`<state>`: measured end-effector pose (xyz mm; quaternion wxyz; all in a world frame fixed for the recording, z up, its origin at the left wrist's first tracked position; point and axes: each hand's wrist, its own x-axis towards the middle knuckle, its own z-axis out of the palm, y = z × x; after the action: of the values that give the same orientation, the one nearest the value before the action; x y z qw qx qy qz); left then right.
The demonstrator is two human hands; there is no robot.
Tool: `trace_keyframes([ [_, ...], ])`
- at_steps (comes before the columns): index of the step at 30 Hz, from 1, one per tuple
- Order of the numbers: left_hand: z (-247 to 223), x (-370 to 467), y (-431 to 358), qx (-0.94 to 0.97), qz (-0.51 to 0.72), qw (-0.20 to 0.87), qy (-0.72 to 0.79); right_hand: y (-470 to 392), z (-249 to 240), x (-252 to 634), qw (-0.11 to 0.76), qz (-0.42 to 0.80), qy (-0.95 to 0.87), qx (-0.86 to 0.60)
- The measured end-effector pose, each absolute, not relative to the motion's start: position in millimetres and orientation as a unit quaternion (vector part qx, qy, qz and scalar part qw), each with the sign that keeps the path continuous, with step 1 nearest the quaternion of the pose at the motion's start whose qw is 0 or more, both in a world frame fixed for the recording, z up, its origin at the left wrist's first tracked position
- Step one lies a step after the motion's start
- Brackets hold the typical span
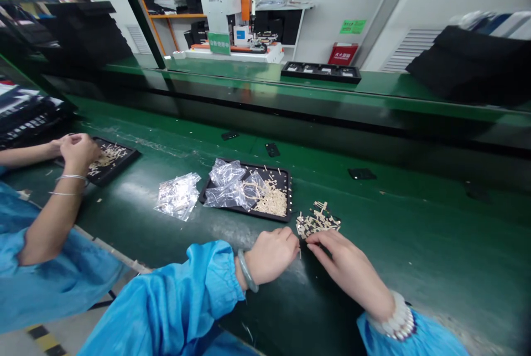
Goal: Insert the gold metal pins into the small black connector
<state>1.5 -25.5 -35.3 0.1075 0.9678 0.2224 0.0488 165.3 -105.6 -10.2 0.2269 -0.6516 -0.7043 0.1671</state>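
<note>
The small heap of pale, cream-coloured flat parts (pixel 317 221) lies on the green bench surface (pixel 415 234), near you and a little right of the middle, just past your fingertips. Your left hand (pixel 271 254) rests on the bench at the heap's near left edge, fingers curled in, with thumb and forefinger pressed together on what looks like one thin pale piece; it is too small to make out. Your right hand (pixel 346 265) lies flat beside it, fingers together and stretched toward the heap, the tips touching its near edge. You wear a pale green bangle (pixel 246 272) on the left wrist and a white bead bracelet (pixel 394 320) on the right, with blue sleeves (pixel 174 300) on both arms.

Just left of the heap and slightly farther away sits a flat black rectangular tray (pixel 286 179) holding another pile of the same pale parts (pixel 271 200) and two crumpled clear plastic bags (pixel 227 184). A third clear bag with parts inside (pixel 177 195) lies on the bench just left of that tray.

Far left, another person's hands (pixel 77 151) are held together over a second black tray of pale parts (pixel 114 158). A few small black pieces (pixel 272 150) lie scattered farther out on the green surface. Beyond it, on the far side, a long black tray (pixel 321 72) sits on a raised green ledge.
</note>
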Motion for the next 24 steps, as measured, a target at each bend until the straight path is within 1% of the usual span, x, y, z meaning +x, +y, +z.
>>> trace_keyframes([
  [4,-28,-6,-19,0.95,0.066,0.154,0.263,-106,-15,159,0.246,0.18,-0.68,-0.667],
  [9,-17,-10,-13,0.919,0.125,0.244,0.282,-102,-18,151,0.303,0.256,-0.633,-0.665],
  [14,-13,-11,-14,0.885,0.164,0.33,0.287,-99,-15,148,0.314,0.293,-0.622,-0.654],
  [17,-12,-12,-14,0.868,0.175,0.359,0.294,-100,-13,153,0.302,0.279,-0.621,-0.668],
  [21,-9,-13,-11,0.85,0.186,0.386,0.307,-101,-10,164,0.286,0.228,-0.598,-0.714],
  [24,-7,-13,-11,0.827,0.177,0.434,0.312,-102,-8,170,0.243,0.186,-0.578,-0.757],
])
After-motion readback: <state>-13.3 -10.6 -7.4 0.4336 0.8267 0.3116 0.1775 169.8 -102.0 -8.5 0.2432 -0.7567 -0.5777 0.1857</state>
